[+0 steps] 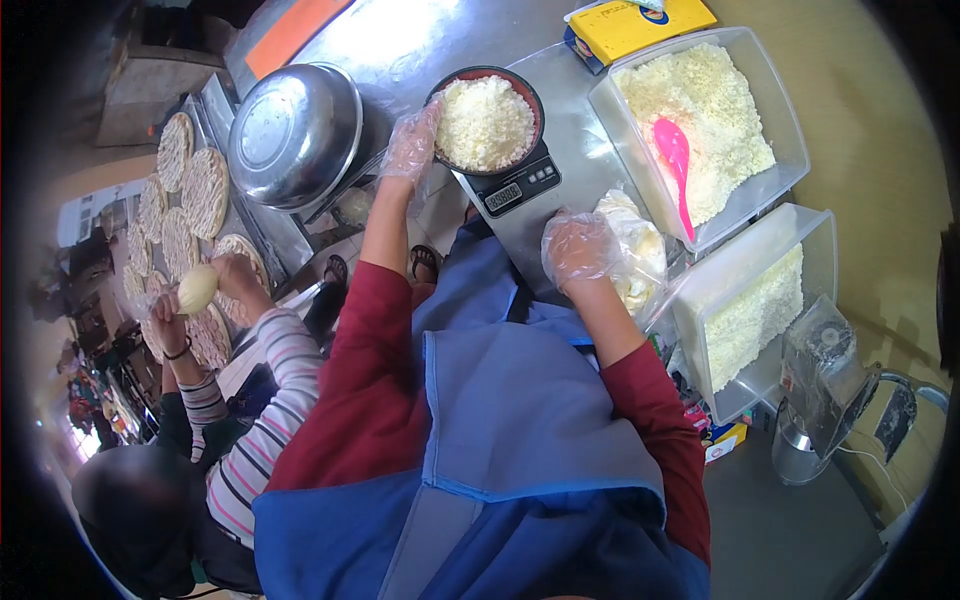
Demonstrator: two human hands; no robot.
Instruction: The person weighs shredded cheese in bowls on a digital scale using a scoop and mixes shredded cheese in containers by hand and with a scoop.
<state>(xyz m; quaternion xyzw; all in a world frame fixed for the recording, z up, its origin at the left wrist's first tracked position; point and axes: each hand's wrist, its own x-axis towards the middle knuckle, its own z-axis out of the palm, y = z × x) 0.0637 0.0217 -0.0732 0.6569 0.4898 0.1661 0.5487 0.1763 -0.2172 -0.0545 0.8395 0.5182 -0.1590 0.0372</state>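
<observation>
A dark bowl with a reddish inner rim (541,108), heaped with white grated cheese-like shreds (486,122), rests on a black digital scale (520,187). My left hand (412,145), in a clear plastic glove, grips the bowl's left rim; its thumb is hard to see. Nearer me, my right hand (582,247), also gloved, is curled closed at the table edge. Whatever its fingers may hold is hidden. Right beside it lies a clear plastic bag (634,250) with pale, creamy contents.
Two plastic tubs of shreds stand at right, an upper tub (790,140) with a pink spoon (673,150) and a lower tub (826,250). An upturned metal bowl (290,135) sits left. A co-worker's hands (205,290) hold a pale oval object above round topped pieces (205,190).
</observation>
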